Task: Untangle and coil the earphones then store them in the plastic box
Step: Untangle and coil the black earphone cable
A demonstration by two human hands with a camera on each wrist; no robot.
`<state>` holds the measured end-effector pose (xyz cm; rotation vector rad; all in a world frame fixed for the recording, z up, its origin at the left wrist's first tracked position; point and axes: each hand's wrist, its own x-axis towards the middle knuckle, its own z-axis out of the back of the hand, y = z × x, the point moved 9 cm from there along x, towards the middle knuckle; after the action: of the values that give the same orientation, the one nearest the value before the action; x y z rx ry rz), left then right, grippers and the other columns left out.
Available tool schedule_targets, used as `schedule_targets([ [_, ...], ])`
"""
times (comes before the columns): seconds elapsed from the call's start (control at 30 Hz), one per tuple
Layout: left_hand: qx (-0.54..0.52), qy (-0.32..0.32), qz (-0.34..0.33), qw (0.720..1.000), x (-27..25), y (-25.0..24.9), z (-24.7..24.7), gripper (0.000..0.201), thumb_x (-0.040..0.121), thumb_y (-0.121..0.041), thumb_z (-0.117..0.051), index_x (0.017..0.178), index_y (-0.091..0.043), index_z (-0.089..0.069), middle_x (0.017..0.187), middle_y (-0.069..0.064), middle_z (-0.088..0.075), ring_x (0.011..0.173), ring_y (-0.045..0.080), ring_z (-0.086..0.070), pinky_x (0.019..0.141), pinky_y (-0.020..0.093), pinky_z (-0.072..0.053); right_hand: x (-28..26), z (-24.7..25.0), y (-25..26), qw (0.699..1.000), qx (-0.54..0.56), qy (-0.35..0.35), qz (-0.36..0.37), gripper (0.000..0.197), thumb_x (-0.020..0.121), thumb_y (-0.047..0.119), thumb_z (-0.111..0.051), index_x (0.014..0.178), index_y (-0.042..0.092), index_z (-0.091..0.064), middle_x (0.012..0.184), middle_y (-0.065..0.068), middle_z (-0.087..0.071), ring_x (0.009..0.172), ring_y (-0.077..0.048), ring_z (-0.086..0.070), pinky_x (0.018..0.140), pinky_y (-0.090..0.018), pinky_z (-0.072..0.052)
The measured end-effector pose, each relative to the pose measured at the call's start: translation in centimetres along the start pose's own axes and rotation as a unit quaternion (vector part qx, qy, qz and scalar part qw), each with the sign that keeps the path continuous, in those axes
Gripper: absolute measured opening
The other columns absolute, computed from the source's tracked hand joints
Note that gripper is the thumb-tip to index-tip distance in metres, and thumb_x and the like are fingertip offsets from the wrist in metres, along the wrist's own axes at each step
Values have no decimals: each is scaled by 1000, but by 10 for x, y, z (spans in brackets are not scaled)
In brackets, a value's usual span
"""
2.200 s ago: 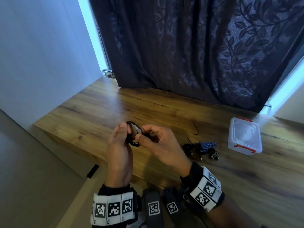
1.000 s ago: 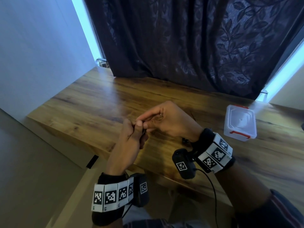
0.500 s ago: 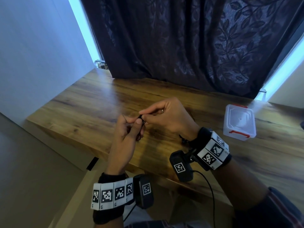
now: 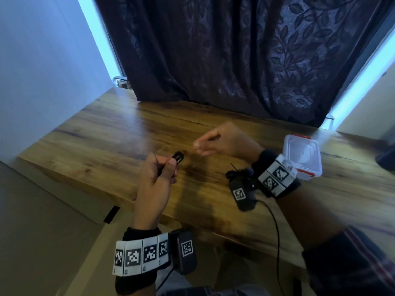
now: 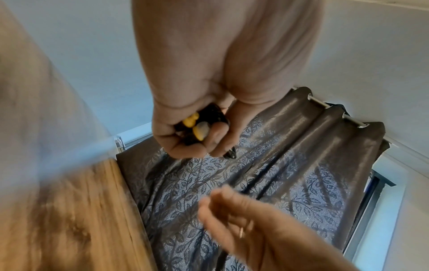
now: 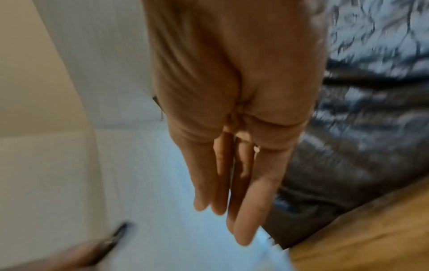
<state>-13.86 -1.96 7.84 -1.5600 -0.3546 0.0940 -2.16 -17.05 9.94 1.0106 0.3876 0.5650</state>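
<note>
From the head camera: the coiled black earphones poke out of the left hand, fingers and thumb curled round the bundle above the wooden table; the right hand hangs apart from it to the right, fingers loosely extended, holding nothing; a second tangle of earphones lies on the table just beside the right wrist, and the clear plastic box with red clips sits beyond that wrist, lid on.

Left wrist camera now: the left hand is clenched on the earphones, yellow-tipped buds showing inside the curled fingers and a black bit jutting past the fingertips; the right hand floats below, blurred and relaxed, a ring on one finger, well clear of the bundle; patterned curtain behind.

Right wrist camera: the right hand has fingers straight and together, gripping nothing; the picture is blurred; the black earphone loop peeks in at lower left, apart from those fingers.
</note>
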Motion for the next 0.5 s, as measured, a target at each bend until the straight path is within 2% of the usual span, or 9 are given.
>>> schedule_targets([
  [0.07, 0, -7, -2, 1000, 1, 0, 3, 23, 99, -18, -53, 105, 5, -54, 79, 8, -55, 71, 12, -51, 67, 32, -44, 15, 32, -32, 990, -137, -12, -34, 9, 92, 23, -73, 95, 16, -78, 87, 1, -78, 76, -9, -73, 76, -25, -60],
  [0.13, 4, -14, -2, 1000, 1, -1, 6, 15, 101, -12, -50, 103, 2, -54, 78, 8, -55, 70, 12, -51, 69, 33, -44, 26, 60, -74, 968, -230, -16, -103, 11, 91, 16, -72, 95, 8, -79, 92, -4, -78, 84, -17, -74, 84, -35, -61],
  [0.23, 8, -11, -5, 1000, 1, -3, 7, 8, 101, -10, -48, 100, -5, -54, 77, 8, -54, 69, 13, -50, 70, 36, -45, 33, 84, -131, 926, -323, -6, -195, 14, 89, 9, -66, 90, 1, -78, 94, -14, -78, 87, -28, -75, 82, -42, -62],
  [0.3, 4, -11, -2, 1000, 1, -3, 7, 7, 101, -11, -48, 99, -7, -53, 78, 8, -53, 69, 14, -49, 71, 37, -45, 36, 85, -152, 905, -373, 25, -204, 15, 89, 10, -67, 91, 4, -80, 97, -12, -78, 89, -27, -73, 85, -41, -61],
  [0.4, -1, -19, 1, 1000, 3, -3, 10, 7, 102, -10, -47, 98, -9, -53, 77, 7, -52, 69, 13, -49, 71, 36, -45, 39, 80, -166, 892, -408, 53, -185, 13, 88, 7, -70, 93, 7, -81, 101, -6, -77, 95, -22, -70, 88, -36, -57],
  [0.5, -5, -22, 0, 1000, 5, 0, 14, 16, 102, -12, -47, 103, 4, -51, 76, 8, -50, 67, 12, -48, 68, 32, -44, 42, 73, -185, 875, -438, 70, -194, 12, 88, 6, -69, 94, 7, -80, 102, -6, -76, 95, -23, -70, 89, -39, -59],
])
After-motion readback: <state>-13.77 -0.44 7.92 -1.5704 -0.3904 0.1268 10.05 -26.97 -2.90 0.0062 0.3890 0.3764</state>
